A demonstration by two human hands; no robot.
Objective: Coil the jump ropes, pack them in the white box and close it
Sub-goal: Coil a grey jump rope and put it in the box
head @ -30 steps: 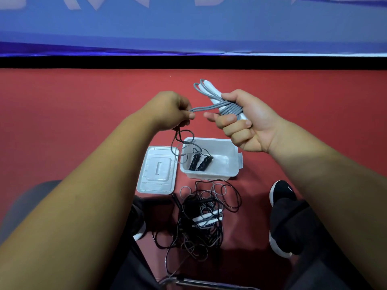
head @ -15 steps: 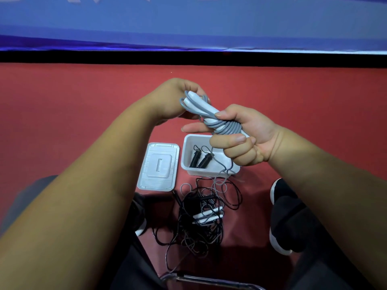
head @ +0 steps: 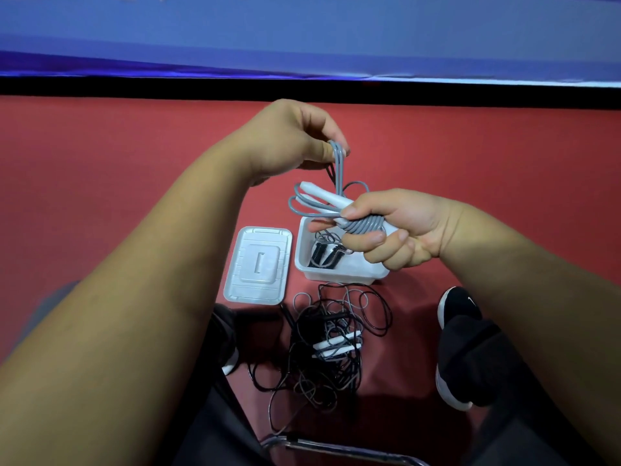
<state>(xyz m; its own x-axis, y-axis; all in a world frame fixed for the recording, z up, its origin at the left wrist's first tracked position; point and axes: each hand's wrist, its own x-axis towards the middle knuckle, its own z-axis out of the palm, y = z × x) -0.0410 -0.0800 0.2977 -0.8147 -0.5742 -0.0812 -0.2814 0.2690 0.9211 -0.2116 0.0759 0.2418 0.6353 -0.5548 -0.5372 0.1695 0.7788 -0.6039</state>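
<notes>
One grey jump rope (head: 364,225) in hand, its white handles bundled in. One white box (head: 339,275), open, on the floor under the right hand; two black handles (head: 324,257) and thin cord lie inside. One lid (head: 258,264) flat, just left of the box. One tangled pile of black and grey cords (head: 373,307) on the near side of the box, two white handles (head: 336,344) in it; number of ropes there cannot be told.

Left hand (head: 289,142): thumb and fingers pinch a loop of the grey rope above the bundle. Right hand (head: 396,227): fist curled tight round the wrapped bundle.

Red floor (head: 100,179); blue wall (head: 302,35) beyond a black strip.
</notes>
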